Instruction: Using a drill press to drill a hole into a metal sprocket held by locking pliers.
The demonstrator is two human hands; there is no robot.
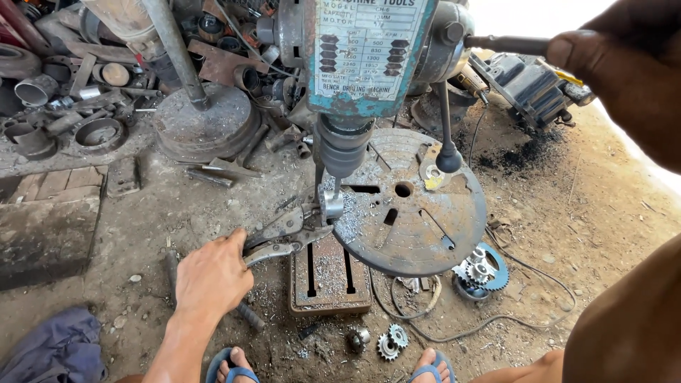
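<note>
Two hands busy: left hand [211, 275] clenched round locking pliers [287, 232]; right hand [603, 60] wrapped round drill-press lever [505, 45].

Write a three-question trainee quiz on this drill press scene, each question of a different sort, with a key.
1. True or false: the left hand grips the locking pliers.
2. Multiple choice: the right hand holds (a) a hammer, (b) the feed handle, (c) a sprocket.
3. Fill in: the pliers clamp a small metal part on the round ____ under the drill bit.

Key: 1 true; 2 b; 3 table.
</note>
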